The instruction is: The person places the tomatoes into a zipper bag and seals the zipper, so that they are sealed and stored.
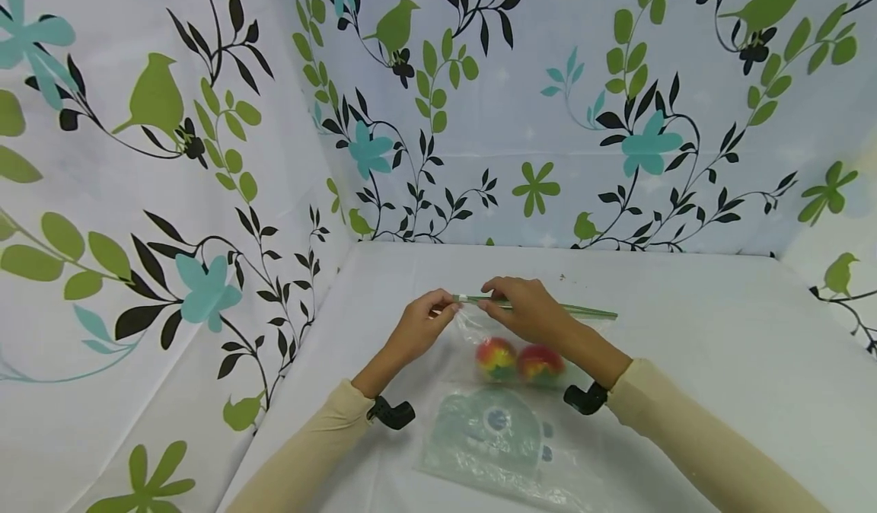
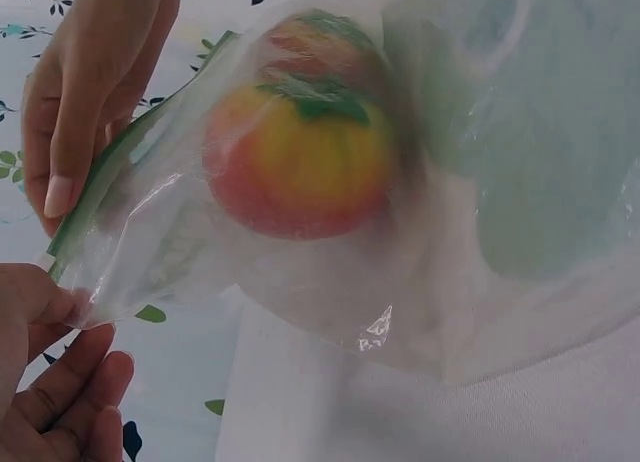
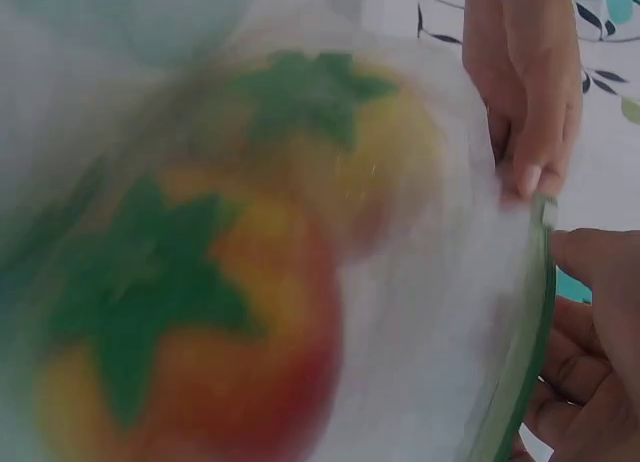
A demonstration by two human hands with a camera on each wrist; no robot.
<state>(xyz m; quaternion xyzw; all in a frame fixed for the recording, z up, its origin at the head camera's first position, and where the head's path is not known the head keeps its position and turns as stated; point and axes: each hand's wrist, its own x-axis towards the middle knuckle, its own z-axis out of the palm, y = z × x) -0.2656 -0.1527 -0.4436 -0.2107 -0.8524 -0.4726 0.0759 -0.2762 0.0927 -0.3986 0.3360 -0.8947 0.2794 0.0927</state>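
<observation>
A clear plastic zip bag [image 1: 495, 463] with a pale green print hangs from both hands at its top edge, its lower part spread over the table. Inside are two red-and-yellow tomatoes [image 1: 496, 358] with green leafy tops, side by side. Along the opening runs a green zip strip [image 1: 589, 312], with a small white slider [image 3: 549, 213] near its left end. My left hand [image 1: 421, 324] pinches the bag's left corner between thumb and fingers, beside the slider. Close by, my right hand [image 1: 529, 311] pinches the green strip, thumb on one side and fingers on the other.
A white-covered table [image 1: 712, 330] lies under the bag. Patterned cloth [image 1: 582, 11] with leaves and birds stands behind it and on the left. Each wrist wears a black camera [image 1: 393, 412].
</observation>
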